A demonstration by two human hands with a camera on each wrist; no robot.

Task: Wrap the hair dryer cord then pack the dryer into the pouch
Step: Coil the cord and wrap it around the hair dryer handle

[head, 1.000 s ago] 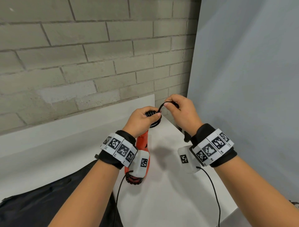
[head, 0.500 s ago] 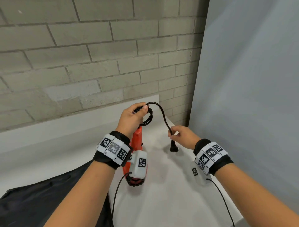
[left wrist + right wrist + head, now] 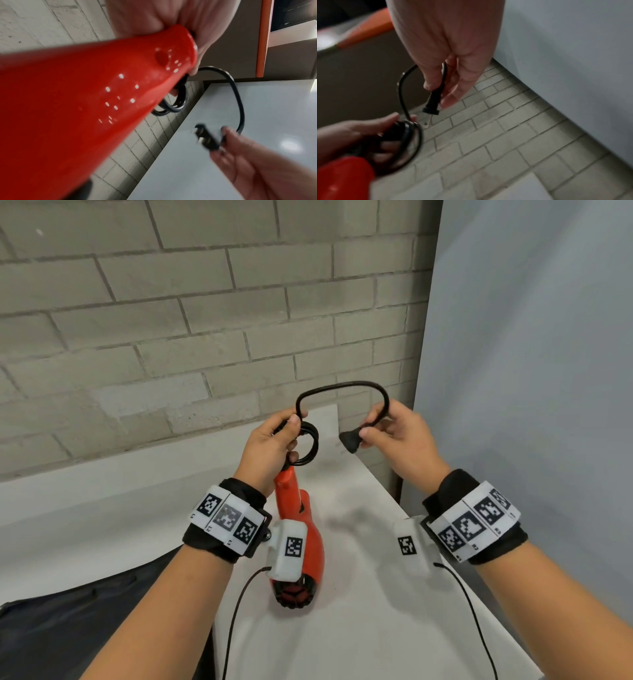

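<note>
both hands hold it: left hand (image 3: 270, 445) fingers clamp the springy black cord (image 3: 342, 387) coils against the rigid orange plastic hair dryer (image 3: 301, 529) handle, right hand (image 3: 399, 436) pinches beside the plug (image 3: 349, 440).

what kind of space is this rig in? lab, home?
Probably a bare utility or lab-type room, not clearly a home: a painted cinder-block wall, a plain white table set into the corner, and a smooth grey panel on the right. Orange-trimmed shelving shows in the left wrist view.
</note>
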